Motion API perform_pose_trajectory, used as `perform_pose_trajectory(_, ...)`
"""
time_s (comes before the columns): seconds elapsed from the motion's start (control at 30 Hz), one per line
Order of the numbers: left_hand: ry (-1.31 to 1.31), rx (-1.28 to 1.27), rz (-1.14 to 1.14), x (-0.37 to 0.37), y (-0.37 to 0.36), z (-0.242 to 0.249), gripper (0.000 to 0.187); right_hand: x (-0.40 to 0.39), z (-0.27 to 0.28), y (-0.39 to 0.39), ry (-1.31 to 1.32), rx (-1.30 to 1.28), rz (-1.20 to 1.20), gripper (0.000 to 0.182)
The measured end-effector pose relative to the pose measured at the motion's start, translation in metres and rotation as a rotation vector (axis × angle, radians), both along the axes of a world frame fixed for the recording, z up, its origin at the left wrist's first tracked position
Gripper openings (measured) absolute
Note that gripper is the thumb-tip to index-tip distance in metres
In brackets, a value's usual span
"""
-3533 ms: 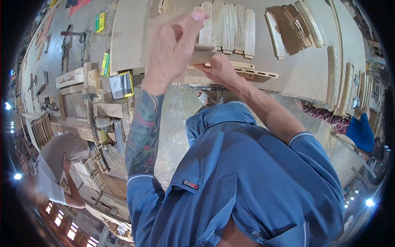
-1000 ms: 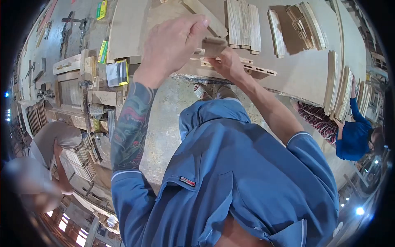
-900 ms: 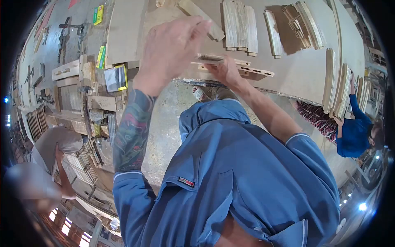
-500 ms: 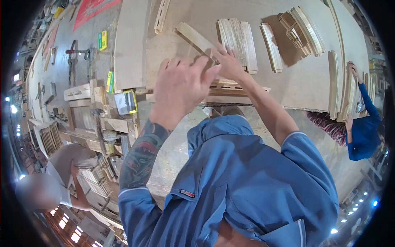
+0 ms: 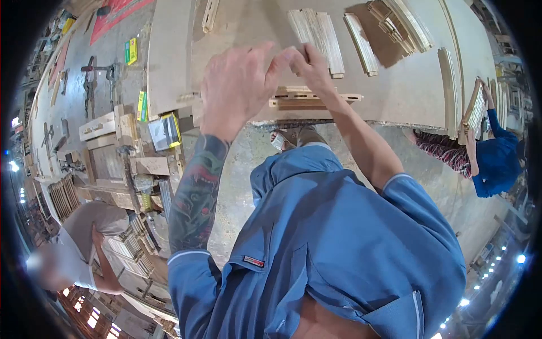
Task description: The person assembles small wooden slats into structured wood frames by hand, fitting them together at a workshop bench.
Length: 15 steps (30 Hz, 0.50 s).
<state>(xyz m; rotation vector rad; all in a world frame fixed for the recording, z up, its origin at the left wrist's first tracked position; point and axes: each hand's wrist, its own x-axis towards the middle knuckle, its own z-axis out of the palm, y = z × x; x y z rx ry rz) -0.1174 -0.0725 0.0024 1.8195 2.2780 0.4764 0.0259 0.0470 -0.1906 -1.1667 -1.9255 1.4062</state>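
My left hand (image 5: 236,85) is raised over the near side of the worktable, its back toward me. Its thumb reaches toward my right hand, and its fingertips are blurred. My right hand (image 5: 311,69) is beside it with fingers curled closed; what they hold, if anything, I cannot make out. Below the hands, slotted wooden rails (image 5: 316,100) lie along the table's near edge. Beyond my right hand is a bundle of pale wooden strips (image 5: 317,40). A single strip (image 5: 361,44) lies to the right of that bundle. A slotted piece (image 5: 210,14) lies beyond my left hand.
A stack of curved wooden pieces (image 5: 403,28) lies at the far right of the worktable (image 5: 406,90). Clamps (image 5: 99,70) and yellow-green boxes (image 5: 131,52) are on the left bench. One person (image 5: 499,158) handles a wooden frame at right; another (image 5: 84,237) bends at lower left.
The diagonal wooden strip no longer shows on the table. My right hand's fingers have curled in, and my hands are closer together. The person at right has tilted up a frame. The view has shifted.
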Motion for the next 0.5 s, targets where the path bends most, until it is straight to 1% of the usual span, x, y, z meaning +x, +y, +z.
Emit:
perform_pose_trajectory(0.07, 0.033, -0.001, 0.009, 0.000, -0.001, 0.000, 0.054, 0.022, 0.006, -0.009, 0.351, -0.135, 0.048, 0.036)
perform_pose_trajectory(0.1, 0.027, -0.001, 0.009, -0.001, -0.003, 0.001, 0.054, 0.032, 0.004, -0.008, 0.345, -0.136, 0.047, 0.036)
perform_pose_trajectory(0.17, -0.019, -0.024, 0.002, 0.000, -0.002, 0.001, 0.054, 0.063, -0.005, 0.013, -0.047, 0.079, -0.246, 0.037)
perform_pose_trajectory(0.2, -0.035, -0.010, -0.005, 0.001, -0.001, 0.001, 0.054, 0.084, -0.013, 0.033, -0.062, 0.095, -0.253, 0.037)
perform_pose_trajectory(0.23, -0.033, -0.014, 0.008, 0.001, -0.003, 0.000, 0.054, 0.105, -0.025, 0.054, -0.293, 0.189, -0.323, 0.039)
perform_pose_trajectory(0.27, -0.028, -0.022, 0.019, 0.000, -0.004, 0.000, 0.054, 0.122, -0.032, 0.073, -0.522, 0.279, -0.393, 0.044)
perform_pose_trajectory(0.3, -0.034, -0.017, 0.013, 0.000, -0.003, 0.000, 0.054, 0.134, -0.032, 0.092, -0.528, 0.283, -0.400, 0.044)
perform_pose_trajectory(0.37, -0.014, -0.007, 0.038, 0.001, -0.003, -0.002, 0.055, 0.150, -0.029, 0.114, -0.805, 0.265, -0.094, 0.050)
perform_pose_trajectory(0.4, -0.018, -0.017, 0.037, 0.001, -0.003, -0.003, 0.055, 0.148, -0.027, 0.113, -0.809, 0.255, -0.091, 0.050)
perform_pose_trajectory(0.47, 0.009, -0.005, 0.056, 0.001, -0.003, -0.003, 0.056, 0.130, -0.017, 0.107, -0.965, 0.275, 0.014, 0.056)
perform_pose_trajectory(0.5, 0.009, -0.016, 0.056, 0.002, -0.003, -0.003, 0.056, 0.123, -0.015, 0.103, -0.965, 0.265, 0.019, 0.056)
